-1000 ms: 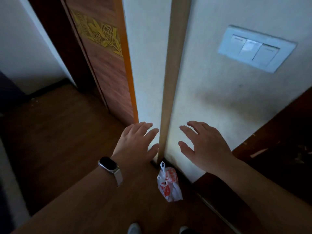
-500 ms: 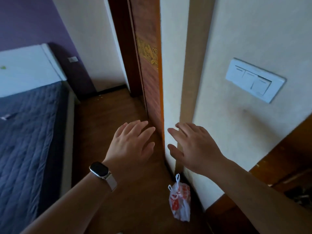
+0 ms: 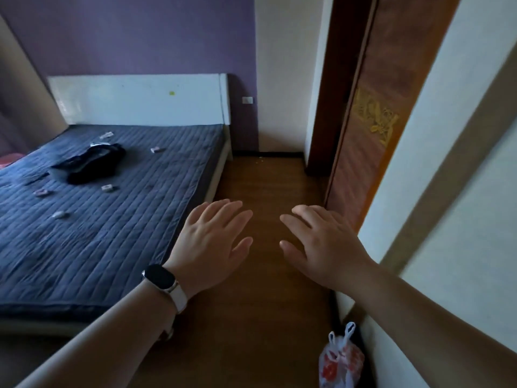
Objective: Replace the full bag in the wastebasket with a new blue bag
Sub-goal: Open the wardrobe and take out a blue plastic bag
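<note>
Quilted cloth bedcover (image 3: 112, 219), glossy white headboard (image 3: 140, 99), smooth wooden floor (image 3: 260, 186), thin plastic bag (image 3: 340, 362).

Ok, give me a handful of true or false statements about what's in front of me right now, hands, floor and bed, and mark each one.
1. Both hands are empty and spread open. True: the left hand and right hand hold nothing.
2. A tied plastic bag sits on the bed. False: the white and red plastic bag stands on the wooden floor beside the wall at the right.
3. The left wrist wears a watch. True: a dark-faced watch on a light strap.
4. The bed is bare of any items. False: a black item and small scattered pieces lie on the dark quilted bed.
5. A wastebasket stands between the hands. False: no wastebasket is in view.
</note>
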`<state>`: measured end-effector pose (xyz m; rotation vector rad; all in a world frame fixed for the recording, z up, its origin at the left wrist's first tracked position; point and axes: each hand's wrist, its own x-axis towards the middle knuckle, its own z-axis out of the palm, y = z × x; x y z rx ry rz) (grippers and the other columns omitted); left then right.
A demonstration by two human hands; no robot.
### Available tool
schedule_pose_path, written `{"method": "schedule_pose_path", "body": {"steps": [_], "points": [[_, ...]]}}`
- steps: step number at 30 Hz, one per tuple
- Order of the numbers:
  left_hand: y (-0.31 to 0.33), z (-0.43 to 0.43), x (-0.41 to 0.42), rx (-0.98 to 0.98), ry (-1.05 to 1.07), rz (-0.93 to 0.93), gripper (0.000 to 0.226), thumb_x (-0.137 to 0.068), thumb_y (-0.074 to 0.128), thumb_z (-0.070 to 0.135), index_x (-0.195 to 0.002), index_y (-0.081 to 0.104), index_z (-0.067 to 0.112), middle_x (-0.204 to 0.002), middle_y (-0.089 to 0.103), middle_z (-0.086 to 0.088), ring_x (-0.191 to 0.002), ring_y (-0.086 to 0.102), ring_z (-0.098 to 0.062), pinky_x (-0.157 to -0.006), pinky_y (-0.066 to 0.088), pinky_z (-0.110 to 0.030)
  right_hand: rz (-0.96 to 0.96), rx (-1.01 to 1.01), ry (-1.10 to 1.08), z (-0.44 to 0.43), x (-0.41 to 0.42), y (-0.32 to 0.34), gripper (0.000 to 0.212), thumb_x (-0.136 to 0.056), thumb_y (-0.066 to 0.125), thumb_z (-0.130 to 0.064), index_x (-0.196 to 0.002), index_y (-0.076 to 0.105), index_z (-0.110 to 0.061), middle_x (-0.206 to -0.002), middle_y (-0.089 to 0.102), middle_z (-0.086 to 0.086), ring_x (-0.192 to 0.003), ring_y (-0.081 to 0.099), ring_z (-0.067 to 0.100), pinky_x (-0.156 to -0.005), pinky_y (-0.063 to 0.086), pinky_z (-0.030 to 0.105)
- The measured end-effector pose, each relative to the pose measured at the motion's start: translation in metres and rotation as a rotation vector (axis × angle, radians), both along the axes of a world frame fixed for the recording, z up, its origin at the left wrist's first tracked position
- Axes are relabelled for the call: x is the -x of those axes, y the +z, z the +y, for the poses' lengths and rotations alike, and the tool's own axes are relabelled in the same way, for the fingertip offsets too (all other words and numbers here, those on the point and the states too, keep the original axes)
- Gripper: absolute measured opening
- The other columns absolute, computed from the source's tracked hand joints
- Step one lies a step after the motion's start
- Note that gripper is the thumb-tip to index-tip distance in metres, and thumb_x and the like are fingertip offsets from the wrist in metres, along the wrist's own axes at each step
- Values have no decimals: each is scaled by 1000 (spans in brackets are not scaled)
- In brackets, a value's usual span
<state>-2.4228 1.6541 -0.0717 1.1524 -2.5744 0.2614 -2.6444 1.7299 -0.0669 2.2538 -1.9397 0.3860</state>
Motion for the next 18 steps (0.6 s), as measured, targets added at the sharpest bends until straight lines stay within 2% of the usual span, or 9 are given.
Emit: {"method": "schedule_pose_path", "body": {"steps": [6, 12, 18], "points": [[1, 0, -134, 25, 125, 81, 47, -93, 46, 48, -132, 54, 23, -138, 54, 0, -131, 47, -22, -108, 37, -44, -12, 27, 169, -40, -127, 7, 51, -96, 37, -49, -134, 50, -19, -135, 52, 8, -127, 46, 24, -101, 40, 40], [0, -4, -274, 108, 257, 90, 42, -92, 53, 44, -127, 57, 22, -134, 56, 0, -127, 49, -20, -104, 35, -39, -14, 55, 319, -72, -267, 5, 51, -94, 36, -50, -132, 52, -19, -132, 54, 7, -123, 48, 22, -98, 41, 39], [-3, 16, -384, 123, 406, 123, 46, -90, 53, 45, -130, 54, 24, -134, 56, 0, -126, 49, -20, -106, 33, -37, -28, 89, 471, -90, -384, 1, 50, -94, 45, -49, -131, 54, -17, -130, 56, 7, -121, 50, 23, -95, 43, 40]]}}
